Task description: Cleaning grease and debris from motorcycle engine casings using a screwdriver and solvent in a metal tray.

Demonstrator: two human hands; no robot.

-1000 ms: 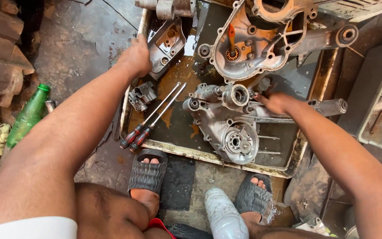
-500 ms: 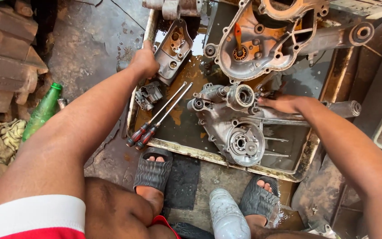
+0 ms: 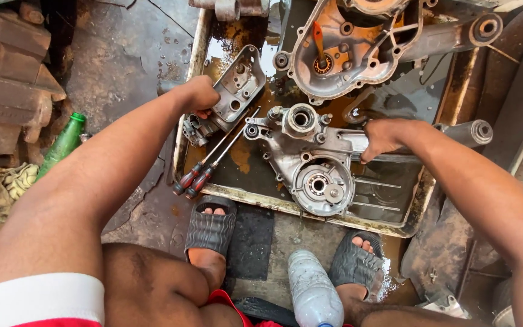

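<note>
Gripping the engine casing [image 3: 310, 158], right hand's fingers [image 3: 375, 147].

Bottle: green bottle [image 3: 62, 147] lying on the floor, left
Tools: two screwdrivers [image 3: 204, 166] in the tray
Foreground: clear plastic bottle [image 3: 313, 294]

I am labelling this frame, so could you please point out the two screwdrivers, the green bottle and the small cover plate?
screwdrivers [image 3: 190, 180], head view, on the red-black handles.
green bottle [image 3: 63, 145], head view, mid-body.
small cover plate [image 3: 239, 85], head view, inner face.
</note>
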